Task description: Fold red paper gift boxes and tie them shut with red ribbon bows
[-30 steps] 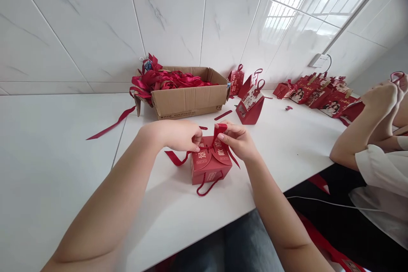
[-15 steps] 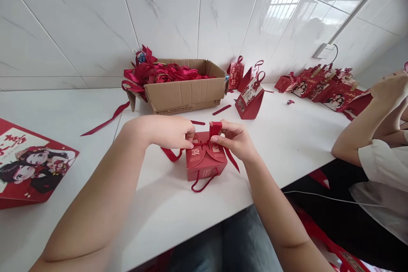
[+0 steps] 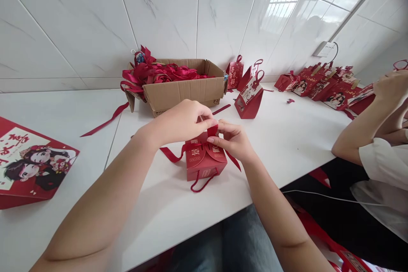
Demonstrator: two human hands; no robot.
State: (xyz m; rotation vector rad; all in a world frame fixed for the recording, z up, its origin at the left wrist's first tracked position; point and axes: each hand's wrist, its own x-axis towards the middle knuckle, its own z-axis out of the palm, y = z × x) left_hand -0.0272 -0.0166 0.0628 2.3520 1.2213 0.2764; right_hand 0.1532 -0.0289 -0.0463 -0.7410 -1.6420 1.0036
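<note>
A small red gift box (image 3: 204, 165) with pale printed characters sits on the white table in front of me, its cord handle hanging toward me. Red ribbon (image 3: 174, 155) runs across its top, one tail trailing left and another right. My right hand (image 3: 234, 139) pinches a raised loop of that ribbon between thumb and fingers above the lid. From the left, my left hand (image 3: 194, 120) reaches over the box, thumb and fingertips closed on the same loop's upper part. The back of the lid is hidden behind my hands.
A cardboard box (image 3: 186, 93) full of red ribbons stands against the tiled wall. Right of it are several red gift boxes (image 3: 248, 101). A larger printed box (image 3: 38, 165) lies at left. A co-worker's arm (image 3: 366, 123) rests on the table at right.
My left hand has moved right and up, from the box's left side to the ribbon loop. My right hand keeps its pinch. The co-worker's hands have shifted slightly.
</note>
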